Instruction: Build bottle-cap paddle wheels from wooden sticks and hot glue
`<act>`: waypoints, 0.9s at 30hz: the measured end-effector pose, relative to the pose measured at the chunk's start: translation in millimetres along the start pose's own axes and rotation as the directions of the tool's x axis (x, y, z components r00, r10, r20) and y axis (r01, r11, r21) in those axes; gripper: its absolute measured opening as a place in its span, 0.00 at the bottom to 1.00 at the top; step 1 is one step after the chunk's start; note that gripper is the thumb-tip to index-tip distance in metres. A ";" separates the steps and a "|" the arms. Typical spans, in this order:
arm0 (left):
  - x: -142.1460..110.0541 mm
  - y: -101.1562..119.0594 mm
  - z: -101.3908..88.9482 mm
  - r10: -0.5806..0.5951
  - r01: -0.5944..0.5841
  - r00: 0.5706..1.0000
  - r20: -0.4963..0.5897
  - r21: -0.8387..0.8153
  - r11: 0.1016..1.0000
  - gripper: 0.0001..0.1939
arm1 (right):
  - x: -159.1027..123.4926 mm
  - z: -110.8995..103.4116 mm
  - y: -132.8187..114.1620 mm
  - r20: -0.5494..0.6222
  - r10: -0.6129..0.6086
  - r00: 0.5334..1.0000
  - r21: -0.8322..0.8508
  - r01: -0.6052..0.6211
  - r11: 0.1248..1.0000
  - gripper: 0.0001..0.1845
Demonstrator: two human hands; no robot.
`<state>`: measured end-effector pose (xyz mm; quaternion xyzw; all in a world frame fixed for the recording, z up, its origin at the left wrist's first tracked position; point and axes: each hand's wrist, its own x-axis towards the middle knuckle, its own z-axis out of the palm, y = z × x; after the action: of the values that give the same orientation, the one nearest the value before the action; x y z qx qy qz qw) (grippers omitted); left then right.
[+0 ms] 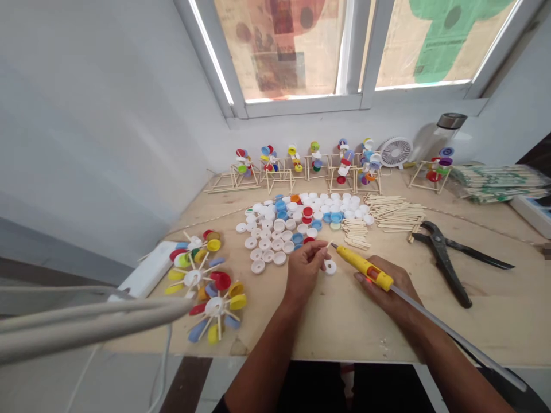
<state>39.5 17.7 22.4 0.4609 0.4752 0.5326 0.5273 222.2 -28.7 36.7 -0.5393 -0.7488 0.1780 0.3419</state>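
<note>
In the head view my right hand [390, 281] is wrapped round a yellow hot glue gun [359, 265], with a long glue stick [456, 338] running out of its back. The gun's nozzle points left, close to the fingertips of my left hand [305, 265]. Those fingers are pinched on a short wooden stick [329, 245], of which only the end shows. Just beneath lies a white bottle cap [330, 268] with a hole in its middle, partly behind the fingers. Many loose white, blue and red caps [267, 244] spread beyond my left hand.
Wheels of sticks and coloured caps [214, 306] lie at left beside a white power strip [146, 268] and cable. Stick frames with cap wheels [342, 172] line the wall. Piled sticks [394, 212], black pliers [443, 258], a small fan [396, 152] and bagged sticks [495, 180] are right.
</note>
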 end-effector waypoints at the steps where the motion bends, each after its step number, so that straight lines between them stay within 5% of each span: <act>1: 0.0 -0.1 0.0 0.000 0.000 1.000 -0.001 -0.003 1.000 0.10 | -0.3 0.6 0.7 -0.004 -0.006 1.000 -0.011 0.006 1.000 0.13; 27: 0.0 -1.0 0.4 0.001 -0.001 1.000 -0.001 0.014 1.000 0.08 | -1.0 4.9 3.6 -0.027 0.001 1.000 -0.112 -0.004 0.994 0.13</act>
<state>40.1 17.6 21.5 0.4647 0.4791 0.5298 0.5234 221.4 -27.8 30.7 -0.5609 -0.7521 0.1288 0.3211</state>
